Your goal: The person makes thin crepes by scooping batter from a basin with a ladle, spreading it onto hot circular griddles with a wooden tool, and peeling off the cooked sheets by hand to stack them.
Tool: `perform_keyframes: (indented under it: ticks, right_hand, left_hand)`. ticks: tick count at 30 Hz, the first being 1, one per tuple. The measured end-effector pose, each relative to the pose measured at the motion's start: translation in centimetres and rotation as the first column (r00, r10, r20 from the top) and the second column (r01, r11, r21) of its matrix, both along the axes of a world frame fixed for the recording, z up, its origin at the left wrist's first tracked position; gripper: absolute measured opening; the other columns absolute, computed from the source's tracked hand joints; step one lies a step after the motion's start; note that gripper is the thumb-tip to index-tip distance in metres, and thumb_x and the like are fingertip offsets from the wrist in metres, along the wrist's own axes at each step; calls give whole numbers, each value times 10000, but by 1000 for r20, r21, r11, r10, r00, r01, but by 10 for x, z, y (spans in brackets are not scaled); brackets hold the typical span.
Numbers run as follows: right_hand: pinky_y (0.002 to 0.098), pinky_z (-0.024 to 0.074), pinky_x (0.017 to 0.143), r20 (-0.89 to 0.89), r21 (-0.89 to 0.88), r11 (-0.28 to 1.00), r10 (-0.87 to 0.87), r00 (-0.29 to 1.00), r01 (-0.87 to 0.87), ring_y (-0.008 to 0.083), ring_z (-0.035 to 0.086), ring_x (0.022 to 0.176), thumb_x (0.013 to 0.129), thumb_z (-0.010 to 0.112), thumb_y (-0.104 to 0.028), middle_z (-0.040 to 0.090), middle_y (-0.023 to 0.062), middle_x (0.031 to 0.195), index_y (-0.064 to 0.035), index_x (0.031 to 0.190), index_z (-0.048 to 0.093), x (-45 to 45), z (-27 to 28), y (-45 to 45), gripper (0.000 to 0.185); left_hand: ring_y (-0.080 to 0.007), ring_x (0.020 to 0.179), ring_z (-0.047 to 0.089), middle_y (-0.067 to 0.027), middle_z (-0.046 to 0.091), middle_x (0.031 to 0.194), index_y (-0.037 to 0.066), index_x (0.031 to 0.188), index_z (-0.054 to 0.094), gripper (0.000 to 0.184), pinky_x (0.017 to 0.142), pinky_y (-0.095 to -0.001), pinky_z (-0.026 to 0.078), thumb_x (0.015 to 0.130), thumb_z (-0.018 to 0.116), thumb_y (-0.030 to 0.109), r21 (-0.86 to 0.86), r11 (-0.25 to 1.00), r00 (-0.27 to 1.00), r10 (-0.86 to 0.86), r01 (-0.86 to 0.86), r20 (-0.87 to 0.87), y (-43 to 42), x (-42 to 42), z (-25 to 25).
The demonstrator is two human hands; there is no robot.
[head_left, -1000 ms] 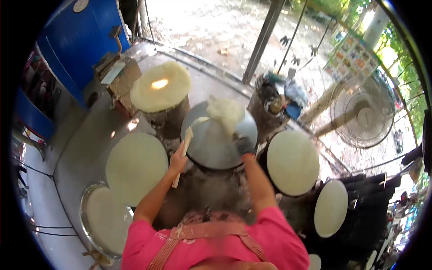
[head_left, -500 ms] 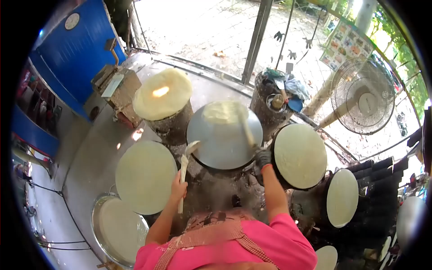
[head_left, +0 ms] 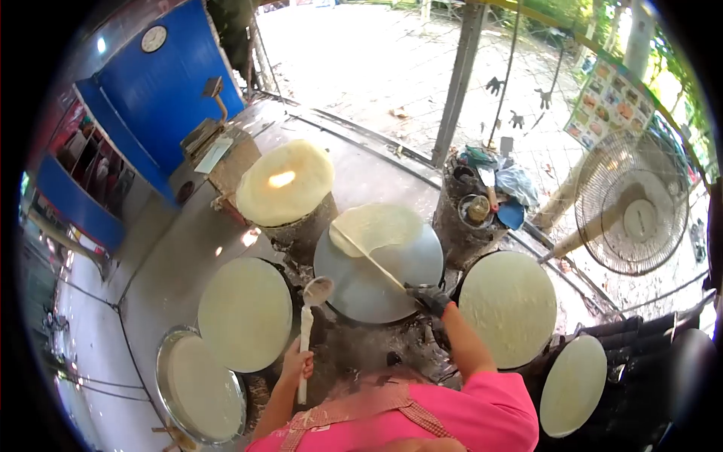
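My left hand [head_left: 298, 361] is wrapped round the pale handle of a ladle [head_left: 318, 291], whose bowl hangs beside the left edge of the round grey griddle [head_left: 361, 290]. A dark glove covers my right hand [head_left: 431, 298], closed on the near end of a thin stick [head_left: 373, 261] at the griddle's right side. The stick slants up and left over the griddle, and its far part lies across pale batter [head_left: 388, 227]. That batter covers the back part of the griddle in a curved patch.
Pale rounds top the stands at back left [head_left: 285, 183], left [head_left: 245, 315], right [head_left: 507, 309] and far right [head_left: 574, 386]. A batter basin [head_left: 202, 388] stands at lower left. A cluttered stand [head_left: 478, 207] and a fan [head_left: 631, 203] are at the back right.
The batter on the griddle has spread into a wider, thinner patch. The stick in my right hand has swung to the left over it. My left hand has drawn the ladle back from the griddle.
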State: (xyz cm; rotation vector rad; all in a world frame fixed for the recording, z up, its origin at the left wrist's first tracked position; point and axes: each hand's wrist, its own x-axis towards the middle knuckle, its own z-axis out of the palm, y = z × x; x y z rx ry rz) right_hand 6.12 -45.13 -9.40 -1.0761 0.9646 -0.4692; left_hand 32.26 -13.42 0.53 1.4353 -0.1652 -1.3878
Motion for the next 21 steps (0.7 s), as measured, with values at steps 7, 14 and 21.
perform_keyframes:
  ticks: [7,14,21]
  right_hand:
    - [224,333,378,-150,-15,994,108,983,-112,65,365,419,703,679,-215,508,-63,611,-134,918,646,4,28,-89,232]
    - [215,387,487,92,125,977,163,982,-174,73,461,564,764,608,-220,527,-28,648,-105,919,618,-15,21,-95,193]
    - [224,306,364,-209,108,943,332,920,-315,63,390,413,700,685,-265,499,-50,564,-125,835,650,20,14,-88,197]
  left_hand:
    - [-115,336,347,-37,377,508,175,1309,266,650,301,-260,291,727,450,-47,98,994,987,33,-49,157,10,-33,-3]
    - [-111,353,347,-27,365,522,189,1312,252,647,306,-258,280,739,455,-34,116,986,989,107,-118,101,23,-44,12]
    - [-121,356,314,-30,311,530,242,1290,204,607,315,-263,253,781,430,1,120,971,932,233,-206,-278,58,-54,-6]
